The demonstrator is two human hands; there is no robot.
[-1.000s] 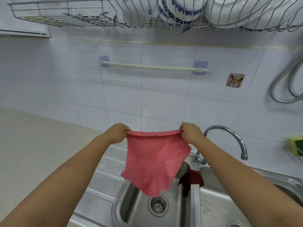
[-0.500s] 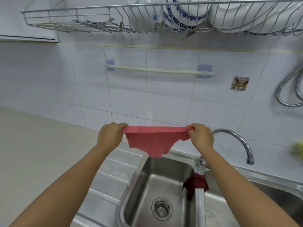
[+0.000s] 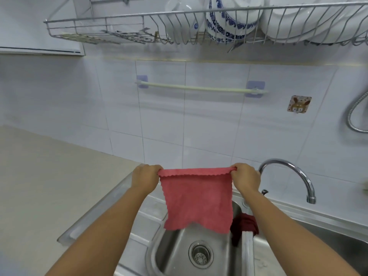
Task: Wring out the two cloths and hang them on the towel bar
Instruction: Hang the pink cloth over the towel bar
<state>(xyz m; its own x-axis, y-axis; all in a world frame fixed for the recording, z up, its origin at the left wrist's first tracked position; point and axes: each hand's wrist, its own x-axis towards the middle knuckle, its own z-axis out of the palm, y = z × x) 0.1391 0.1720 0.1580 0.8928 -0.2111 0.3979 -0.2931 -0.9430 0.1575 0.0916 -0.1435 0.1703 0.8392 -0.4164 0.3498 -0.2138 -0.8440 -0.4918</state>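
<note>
Now pink cloth btwn both grips.

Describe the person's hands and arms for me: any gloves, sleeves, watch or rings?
Both arms are bare right down to the bottom of the picture, with no sleeve showing. The left hand and the right hand are bare too: no gloves, and no watch or wristband at either wrist. The fingers curl away from the camera, so rings cannot be ruled out.
</note>
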